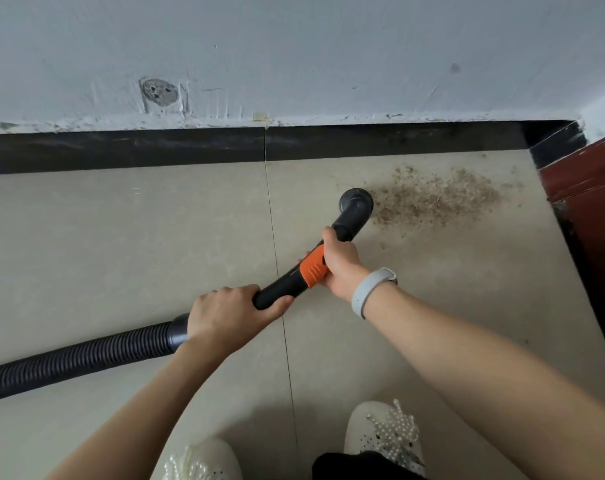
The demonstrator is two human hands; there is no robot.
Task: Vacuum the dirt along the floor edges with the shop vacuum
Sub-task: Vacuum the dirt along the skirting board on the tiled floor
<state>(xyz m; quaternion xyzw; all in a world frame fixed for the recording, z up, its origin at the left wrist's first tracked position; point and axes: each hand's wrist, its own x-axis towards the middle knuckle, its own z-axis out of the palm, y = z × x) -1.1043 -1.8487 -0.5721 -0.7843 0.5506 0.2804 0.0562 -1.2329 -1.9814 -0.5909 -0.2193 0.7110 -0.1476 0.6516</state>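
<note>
Hands on black vacuum wand (329, 251): left hand (225, 311) and right hand (341, 263) both wrapped around it. Nozzle (356, 204) meets dirt (432, 199) at 3 o'clock. No readable writing.

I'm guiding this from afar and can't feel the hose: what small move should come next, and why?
Probably slide the nozzle a little to the right, into the dirt. Its mouth sits at the left edge of the patch, which spreads rightward toward the corner by the dark baseboard. The left hand and the right hand both grip the wand, so a short push should do.
</note>
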